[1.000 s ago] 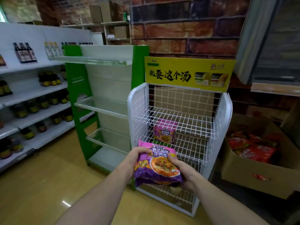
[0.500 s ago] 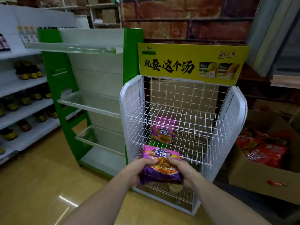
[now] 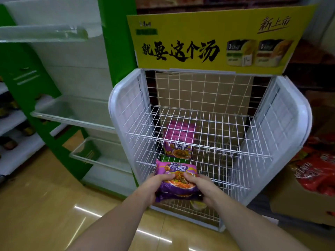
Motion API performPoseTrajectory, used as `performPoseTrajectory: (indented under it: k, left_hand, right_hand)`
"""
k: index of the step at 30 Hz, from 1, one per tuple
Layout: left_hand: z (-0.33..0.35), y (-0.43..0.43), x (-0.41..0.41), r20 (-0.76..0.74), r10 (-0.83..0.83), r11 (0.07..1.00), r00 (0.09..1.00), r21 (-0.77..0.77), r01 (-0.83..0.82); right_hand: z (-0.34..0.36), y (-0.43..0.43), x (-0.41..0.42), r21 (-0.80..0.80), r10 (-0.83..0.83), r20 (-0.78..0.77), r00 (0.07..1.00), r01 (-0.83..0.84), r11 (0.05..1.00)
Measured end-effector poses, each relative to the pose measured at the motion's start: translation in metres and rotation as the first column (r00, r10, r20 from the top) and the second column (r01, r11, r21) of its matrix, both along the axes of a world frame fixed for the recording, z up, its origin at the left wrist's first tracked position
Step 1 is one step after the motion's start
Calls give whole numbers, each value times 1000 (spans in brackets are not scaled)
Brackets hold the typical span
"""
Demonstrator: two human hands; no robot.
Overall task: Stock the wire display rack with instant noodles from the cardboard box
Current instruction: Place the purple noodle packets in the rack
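Observation:
I hold a stack of purple instant noodle packs (image 3: 176,171) in both hands, just in front of the white wire display rack (image 3: 119,113). My left hand (image 3: 154,185) grips the stack's left side and my right hand (image 3: 203,187) grips its right side, thumbs on top. More purple noodle packs (image 3: 178,142) stand on the rack's middle wire shelf, behind and above the held stack. The top wire shelf (image 3: 199,124) is bare. At the right edge stands the cardboard box (image 3: 297,205) with red noodle packs (image 3: 319,171) in it.
A yellow sign (image 3: 208,40) tops the rack. A green and white shelving unit (image 3: 76,87) with clear trays stands to its left. White store shelves with dark bottles (image 3: 10,142) run along the far left. The floor (image 3: 45,205) is glossy yellow.
I have come closer to the rack, and the view has tilted down. Both hands have carried the purple packs forward and lower, toward the front of the middle shelf.

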State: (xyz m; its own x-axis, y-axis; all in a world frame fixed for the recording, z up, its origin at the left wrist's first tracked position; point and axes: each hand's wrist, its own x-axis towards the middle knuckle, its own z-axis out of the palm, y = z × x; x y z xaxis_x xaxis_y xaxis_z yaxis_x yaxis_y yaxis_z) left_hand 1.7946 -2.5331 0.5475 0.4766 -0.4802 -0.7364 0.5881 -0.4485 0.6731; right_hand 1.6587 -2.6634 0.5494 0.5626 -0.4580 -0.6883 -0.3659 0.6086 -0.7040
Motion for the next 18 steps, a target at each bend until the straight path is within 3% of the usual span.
performPoseTrajectory:
  k: [11, 18]
  left_hand:
    - [-51, -52, 96, 46, -74, 988, 996, -136, 79]
    - [-88, -83, 137, 291, -45, 925, 956, -348, 149]
  right_hand:
    - [-33, -24, 86, -190, -258, 23, 966, 257, 947]
    - [-81, -52, 119, -386, -231, 232, 945, 307, 870]
